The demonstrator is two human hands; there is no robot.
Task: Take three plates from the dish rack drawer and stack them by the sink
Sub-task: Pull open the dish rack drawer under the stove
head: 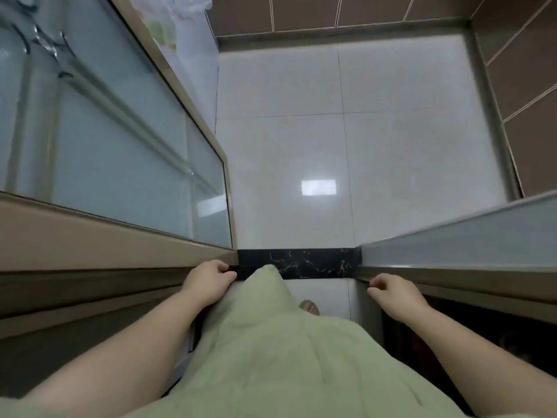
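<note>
A downward view from the head shows a person in a pale green garment (271, 357) standing in a doorway between two frosted-glass sliding doors, one at the left (105, 140), one at the right (458, 245). The left hand (209, 279) curls loosely, fingers at the left door's frame edge, holding nothing. The right hand (391, 292) is half-curled and empty, near the right door's frame. No plates, dish rack drawer or sink appear in view; where they are cannot be told. Plates would likely be stiff, breakable and smooth, best gripped at the rim with both hands. A black marble threshold (316, 262) crosses ahead; beyond lies open, glossy white tiled floor (391, 131), bounded by brown wall tiles (530, 86).
</note>
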